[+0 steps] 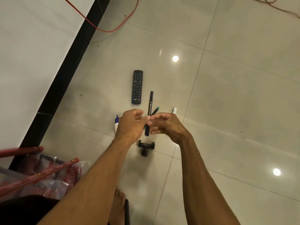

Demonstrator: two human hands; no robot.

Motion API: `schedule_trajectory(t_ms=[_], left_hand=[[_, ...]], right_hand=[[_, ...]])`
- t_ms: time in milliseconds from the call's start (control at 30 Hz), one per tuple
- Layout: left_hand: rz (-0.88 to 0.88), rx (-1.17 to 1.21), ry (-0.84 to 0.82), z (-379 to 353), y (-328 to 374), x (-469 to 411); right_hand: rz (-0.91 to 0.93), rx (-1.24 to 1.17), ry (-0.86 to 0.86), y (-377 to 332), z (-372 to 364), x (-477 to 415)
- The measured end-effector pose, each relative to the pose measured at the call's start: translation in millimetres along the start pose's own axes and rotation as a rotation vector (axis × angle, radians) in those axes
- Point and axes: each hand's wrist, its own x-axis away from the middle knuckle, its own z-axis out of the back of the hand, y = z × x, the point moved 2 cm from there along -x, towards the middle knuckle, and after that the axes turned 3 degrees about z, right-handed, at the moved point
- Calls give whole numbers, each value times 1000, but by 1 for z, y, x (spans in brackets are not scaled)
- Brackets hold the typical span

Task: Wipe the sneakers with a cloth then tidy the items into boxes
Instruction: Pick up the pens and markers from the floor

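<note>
My left hand (129, 125) and my right hand (168, 125) meet fingertip to fingertip over the tiled floor. Between them a long dark blue marker (150, 104) stands nearly upright in the view, pinched at its lower half by the left thumb and the right fingers. A thin green pen (156, 110) crosses behind the marker, and its lower end is hidden by the fingers. Whether a hand also holds the pen is unclear. Both forearms reach in from the bottom edge.
On the floor lie a black remote (137, 86), a white glue bottle with a blue cap (116, 123), a small white stick (174, 110) and a black phone clamp (146, 147). A red-framed rack with plastic bags (40, 174) stands bottom left. A red cable (113, 30) lies beyond.
</note>
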Motion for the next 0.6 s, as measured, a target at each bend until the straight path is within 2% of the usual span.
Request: schedule_trajectory(t_ms=[167,267,300,367,433,500,600], left_hand=[[-19,-12,63,5,1,2],[-5,-43,95,7,-2,0],[10,-37,97,8,-3,0],[42,0,100,9,-3,0],[48,4,97,9,0,0],[45,-2,83,8,1,1],[58,-13,67,4,-1,1]], right_hand=[[89,32,-134,-16,-18,4],[32,38,-234,-10,-14,4],[-4,46,-209,-4,-7,2],[-71,43,31,19,11,-9],[-118,76,410,47,33,-22],[-179,309,692,67,48,-32],[-241,598,759,76,51,-42]])
